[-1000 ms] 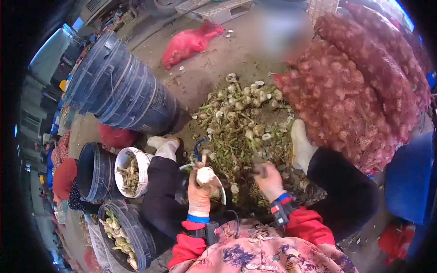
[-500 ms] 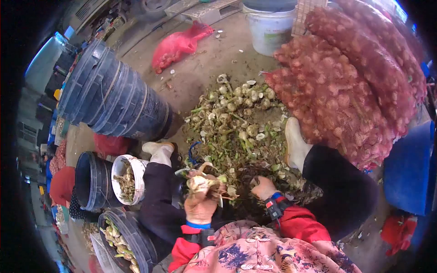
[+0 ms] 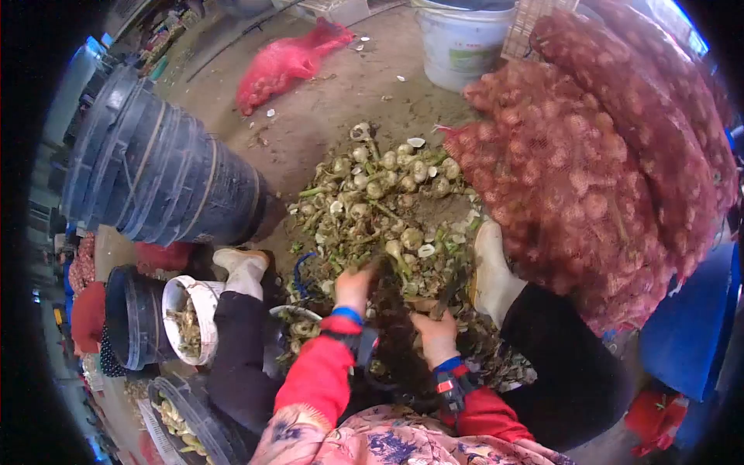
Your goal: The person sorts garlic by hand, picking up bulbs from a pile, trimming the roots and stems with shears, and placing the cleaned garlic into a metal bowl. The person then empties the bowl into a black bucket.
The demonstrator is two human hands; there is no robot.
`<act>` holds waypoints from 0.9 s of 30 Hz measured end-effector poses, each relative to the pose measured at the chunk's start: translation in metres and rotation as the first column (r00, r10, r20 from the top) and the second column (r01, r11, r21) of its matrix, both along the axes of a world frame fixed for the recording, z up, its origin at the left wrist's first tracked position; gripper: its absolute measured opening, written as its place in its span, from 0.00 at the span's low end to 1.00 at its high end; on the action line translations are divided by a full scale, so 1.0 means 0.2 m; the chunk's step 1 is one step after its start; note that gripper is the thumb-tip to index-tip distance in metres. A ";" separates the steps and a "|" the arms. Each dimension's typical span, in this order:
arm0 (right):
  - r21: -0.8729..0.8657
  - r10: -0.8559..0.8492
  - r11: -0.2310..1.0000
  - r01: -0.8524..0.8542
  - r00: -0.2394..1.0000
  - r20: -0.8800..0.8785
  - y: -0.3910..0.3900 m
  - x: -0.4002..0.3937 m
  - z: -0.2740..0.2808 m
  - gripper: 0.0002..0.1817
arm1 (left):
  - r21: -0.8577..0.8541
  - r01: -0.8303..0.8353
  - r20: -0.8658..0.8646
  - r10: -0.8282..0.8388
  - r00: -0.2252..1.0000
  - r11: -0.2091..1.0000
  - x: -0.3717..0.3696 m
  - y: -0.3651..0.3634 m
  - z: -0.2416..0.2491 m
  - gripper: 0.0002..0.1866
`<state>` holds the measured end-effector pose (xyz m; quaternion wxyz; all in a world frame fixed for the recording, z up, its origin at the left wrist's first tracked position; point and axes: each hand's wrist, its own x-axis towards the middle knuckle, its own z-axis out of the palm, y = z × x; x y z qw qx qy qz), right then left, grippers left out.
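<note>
A heap of pale bulbs with green stalks and loose trimmings [image 3: 372,182] lies on the ground between two boots. My left hand [image 3: 355,287] reaches to the near edge of the heap, its fingers blurred and partly hidden among the stalks. To its right, my right hand [image 3: 435,333] is closed around a dark, narrow tool [image 3: 448,291] that points up toward the heap. A bowl holding bulbs [image 3: 298,325] sits by my left forearm, beside the left leg.
Stacked dark buckets [image 3: 167,167] lean at the left. Below them stand a white bucket [image 3: 211,318], a black bucket [image 3: 132,318] and a bucket of stalks [image 3: 182,418]. Full red mesh sacks [image 3: 566,186] fill the right, near a blue tub [image 3: 690,325]. A white pail [image 3: 465,46] stands behind.
My left hand has let go of the trimmed bulb material and moved forward to the heap. My right hand has shifted slightly left and lower. The view has turned a little.
</note>
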<state>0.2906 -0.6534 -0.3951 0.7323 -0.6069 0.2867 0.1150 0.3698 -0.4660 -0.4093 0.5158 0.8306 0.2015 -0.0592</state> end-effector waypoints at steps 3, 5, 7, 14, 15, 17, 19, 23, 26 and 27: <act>-0.002 0.018 1.000 -0.019 0.999 -0.039 -0.01 0.03 -0.01 0.12 | 0.318 -0.026 -0.372 0.150 0.916 0.948 0.33 -0.21 -0.29 0.32; 0.079 -0.061 0.995 0.057 0.996 0.058 0.01 0.03 0.01 0.13 | 0.295 0.043 -0.406 0.084 0.910 0.955 0.41 -0.28 -0.35 0.30; -0.038 -0.023 0.999 0.025 0.999 0.038 0.00 0.03 -0.03 0.13 | 0.071 0.038 -0.479 0.000 0.878 0.997 0.44 -0.22 -0.46 0.31; 0.041 0.055 0.998 -0.055 0.998 0.013 -0.01 0.04 0.03 0.13 | -0.371 0.070 -0.125 -0.125 0.984 0.926 0.05 -0.02 0.06 0.41; -0.068 0.161 0.985 -0.157 0.986 0.052 0.00 0.05 0.05 0.13 | -0.395 0.141 -0.017 -0.160 0.987 0.908 -0.02 0.01 0.10 0.42; -0.199 0.299 0.942 -0.271 0.946 0.125 0.02 0.03 0.14 0.13 | -0.392 0.206 0.000 -0.223 0.975 0.897 -0.16 0.05 0.30 0.40; -0.483 0.564 0.768 -0.421 0.802 0.197 0.04 0.01 0.26 0.12 | -0.434 0.225 0.041 -0.230 0.972 0.872 -0.31 0.04 0.47 0.38; -0.666 0.818 0.505 -0.549 0.551 0.166 0.08 -0.05 0.40 0.09 | -0.770 0.147 0.065 -0.153 0.986 0.620 -0.49 0.07 0.61 0.31; -0.736 0.891 0.358 -0.575 0.447 0.084 0.11 -0.08 0.45 0.08 | -0.722 0.108 0.044 -0.110 0.993 0.683 -0.57 0.05 0.67 0.37; -0.759 0.920 0.266 -0.594 0.392 0.015 0.12 -0.10 0.45 0.08 | -0.600 0.167 0.093 -0.139 0.986 0.783 -0.59 0.05 0.66 0.37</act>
